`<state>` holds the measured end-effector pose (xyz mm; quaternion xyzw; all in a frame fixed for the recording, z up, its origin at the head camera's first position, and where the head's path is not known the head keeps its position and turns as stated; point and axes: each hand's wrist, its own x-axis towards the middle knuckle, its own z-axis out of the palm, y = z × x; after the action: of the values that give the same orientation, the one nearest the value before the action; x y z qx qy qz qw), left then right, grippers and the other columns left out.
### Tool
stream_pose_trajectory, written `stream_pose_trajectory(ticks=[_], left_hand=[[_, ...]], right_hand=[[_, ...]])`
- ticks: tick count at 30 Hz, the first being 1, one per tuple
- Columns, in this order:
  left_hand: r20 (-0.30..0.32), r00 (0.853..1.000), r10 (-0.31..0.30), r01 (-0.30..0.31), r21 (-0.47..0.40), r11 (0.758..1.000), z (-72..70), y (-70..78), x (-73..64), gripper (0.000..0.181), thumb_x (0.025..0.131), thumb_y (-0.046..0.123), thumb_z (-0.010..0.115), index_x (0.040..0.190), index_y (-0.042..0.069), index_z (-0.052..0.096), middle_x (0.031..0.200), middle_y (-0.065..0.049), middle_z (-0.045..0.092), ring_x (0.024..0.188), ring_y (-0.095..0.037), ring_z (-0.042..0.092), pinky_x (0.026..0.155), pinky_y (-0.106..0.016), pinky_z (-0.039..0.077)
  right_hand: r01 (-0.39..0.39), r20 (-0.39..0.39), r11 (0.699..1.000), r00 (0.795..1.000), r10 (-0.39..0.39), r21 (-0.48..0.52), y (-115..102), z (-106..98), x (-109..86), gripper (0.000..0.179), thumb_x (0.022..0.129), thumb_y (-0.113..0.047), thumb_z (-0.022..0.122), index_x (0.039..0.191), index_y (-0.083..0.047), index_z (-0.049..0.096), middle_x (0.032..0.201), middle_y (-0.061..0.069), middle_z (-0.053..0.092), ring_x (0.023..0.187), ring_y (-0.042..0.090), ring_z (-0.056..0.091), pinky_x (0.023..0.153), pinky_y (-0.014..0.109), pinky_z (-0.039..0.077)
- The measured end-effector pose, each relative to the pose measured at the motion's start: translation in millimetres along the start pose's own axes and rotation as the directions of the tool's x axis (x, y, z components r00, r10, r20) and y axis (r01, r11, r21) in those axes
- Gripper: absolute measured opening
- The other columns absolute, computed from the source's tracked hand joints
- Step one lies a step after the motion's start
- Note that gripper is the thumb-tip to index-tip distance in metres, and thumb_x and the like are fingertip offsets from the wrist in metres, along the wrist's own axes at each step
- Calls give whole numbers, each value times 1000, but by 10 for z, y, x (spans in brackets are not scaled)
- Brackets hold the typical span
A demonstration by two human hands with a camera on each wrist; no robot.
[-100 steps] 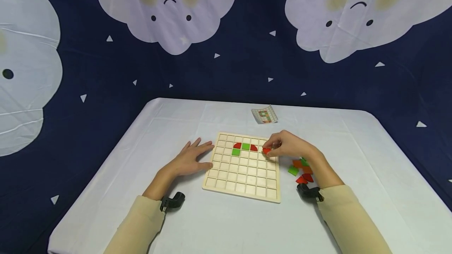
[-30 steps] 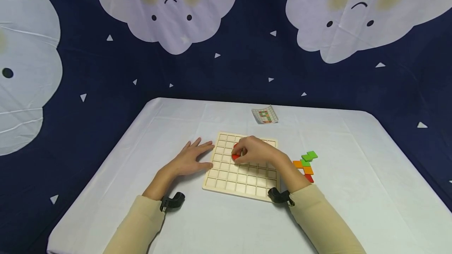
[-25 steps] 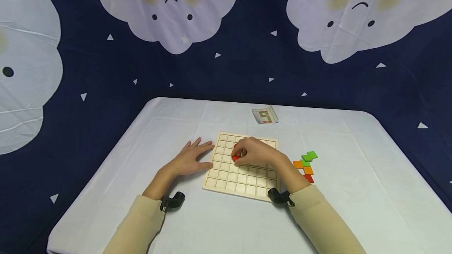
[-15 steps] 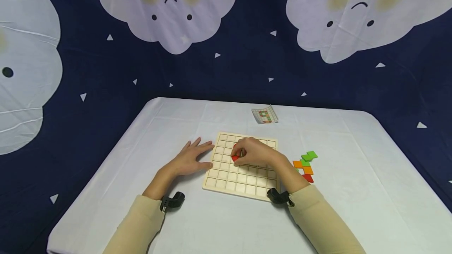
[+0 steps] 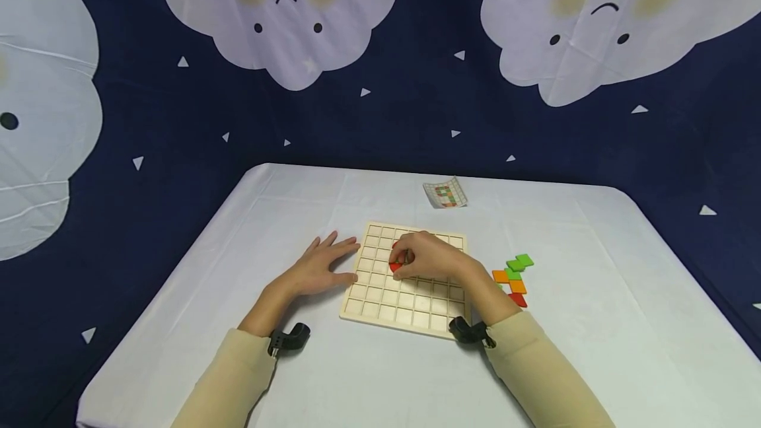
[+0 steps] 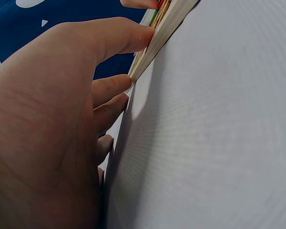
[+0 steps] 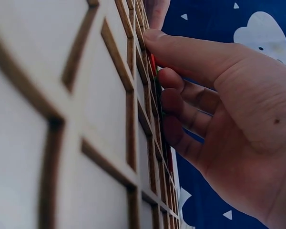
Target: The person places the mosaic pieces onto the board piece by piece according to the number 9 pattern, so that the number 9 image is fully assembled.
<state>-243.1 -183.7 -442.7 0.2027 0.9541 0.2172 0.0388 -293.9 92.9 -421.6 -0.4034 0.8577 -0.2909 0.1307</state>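
A wooden grid board (image 5: 386,314) lies on the white table. My left hand (image 5: 321,271) rests beside it, fingers spread, with thumb and index fingertips at the board's left edge; the left wrist view shows them right at the wooden side (image 6: 164,36). My right hand (image 5: 431,255) is over the upper left part of the board and pinches a red tile (image 5: 396,268) with rounded edge between thumb and fingers, right at a grid cell. A bit of another red tile (image 5: 395,244) shows above the fingers. The right hand hides the other tiles set in the board.
Right of the board lies a loose group of tiles: green tiles (image 5: 524,260), orange tiles (image 5: 518,286) and a red tile (image 5: 518,300). A small printed pattern card (image 5: 446,193) lies behind the board. A dark blue cloth with clouds (image 5: 380,131) hangs beyond the table's far edge.
From the board's right side, my right hand has carried the red tile left to a cell on the left half. Over the last second it barely shifts. The left hand stays put.
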Motion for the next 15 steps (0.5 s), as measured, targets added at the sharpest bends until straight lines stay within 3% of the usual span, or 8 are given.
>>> stream_pose_trajectory(ticks=[15], left_hand=[[5, 1000, -1, 1, -15, 1000, 11, -18, -1, 71, 85, 52, 63, 147, 23, 43, 153, 6, 32, 145, -27, 8, 115, -48, 0]], right_hand=[[-19, -10, 980, 1000, 21, 197, -16, -127, -58, 26, 85, -23, 75, 109, -13, 70, 89, -4, 66, 76, 16, 62, 68, 33, 54]])
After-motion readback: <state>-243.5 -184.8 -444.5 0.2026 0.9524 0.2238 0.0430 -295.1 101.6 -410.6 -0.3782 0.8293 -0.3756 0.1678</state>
